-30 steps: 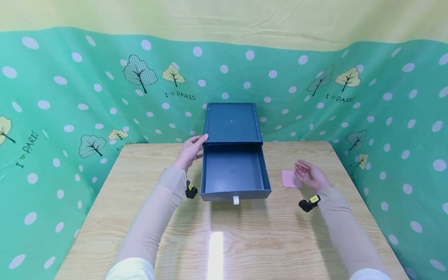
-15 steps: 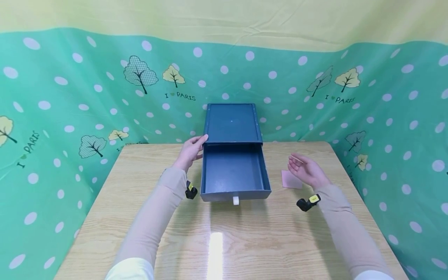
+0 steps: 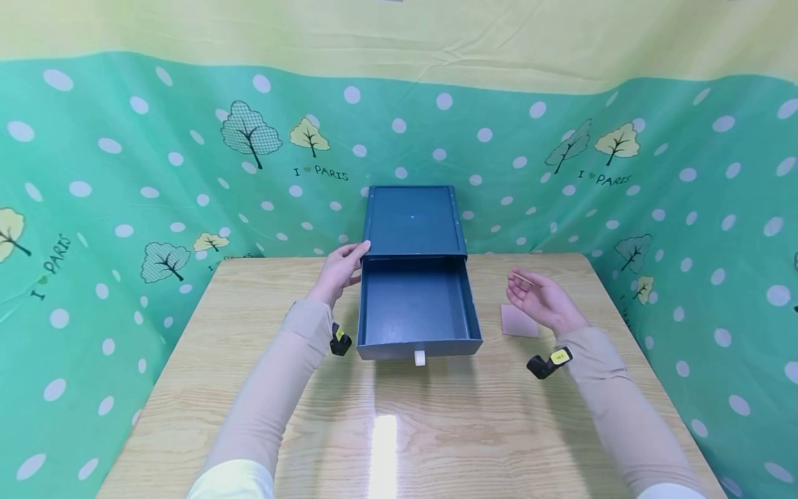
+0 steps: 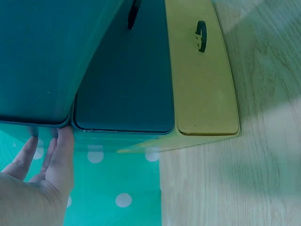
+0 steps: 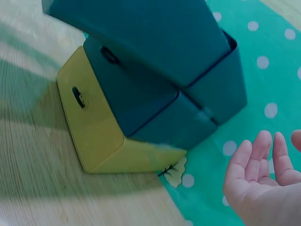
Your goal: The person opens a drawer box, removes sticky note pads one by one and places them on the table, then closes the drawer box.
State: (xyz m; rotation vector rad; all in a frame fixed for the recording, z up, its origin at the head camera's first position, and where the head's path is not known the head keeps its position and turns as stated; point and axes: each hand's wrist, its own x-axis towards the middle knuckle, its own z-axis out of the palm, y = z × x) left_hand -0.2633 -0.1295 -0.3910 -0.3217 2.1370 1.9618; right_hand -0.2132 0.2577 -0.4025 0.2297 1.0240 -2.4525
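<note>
A stacked drawer cabinet (image 3: pixel 412 220) stands at the table's back edge, with two dark blue tiers over a yellow bottom one (image 4: pixel 205 75). Its top drawer (image 3: pixel 416 305) is pulled out toward me, bare inside, with a white tab on its front. My left hand (image 3: pixel 339 272) rests against the cabinet's left side, a fingertip at the front top corner; the left wrist view has its fingers straight along that wall. To the right, my right hand (image 3: pixel 541 299) hovers, fingers loosely bent, holding nothing in the right wrist view. A pink square of paper (image 3: pixel 517 321) lies just below it.
The wooden table (image 3: pixel 299 416) spreads out in front of the cabinet. A green polka-dot curtain (image 3: pixel 187 166) hangs behind and at both sides. The middle drawer (image 4: pixel 124 84) and the yellow one are closed, each with a dark handle.
My right hand has moved left and slightly away from me, uncovering more of the pink paper. My left hand and the pulled-out drawer have stayed put.
</note>
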